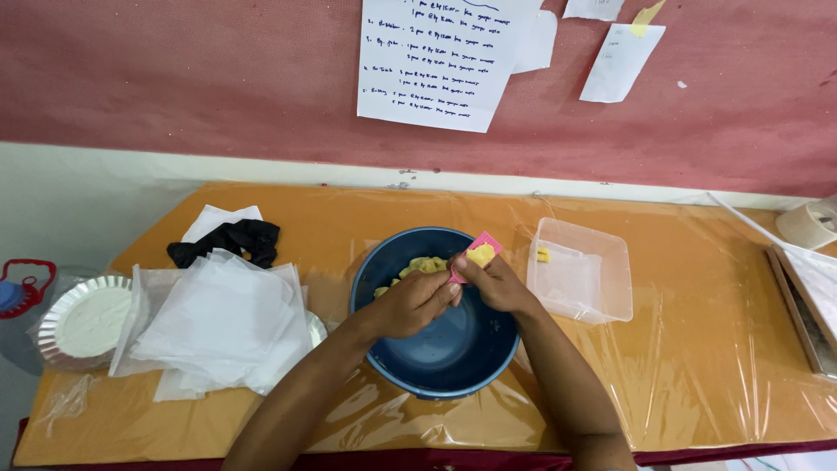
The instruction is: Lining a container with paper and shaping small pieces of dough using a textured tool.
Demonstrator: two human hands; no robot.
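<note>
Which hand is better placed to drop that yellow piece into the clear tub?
Probably the right hand: it holds the pink card carrying the yellow piece, and the clear tub lies on its side. The left hand is over the blue bowl.

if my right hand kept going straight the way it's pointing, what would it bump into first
The right hand points up-left over the blue bowl, so it would probably meet the yellow dough by the far rim first; depth is hard to judge.

Even soft light, sharp focus, plastic glare.
</note>
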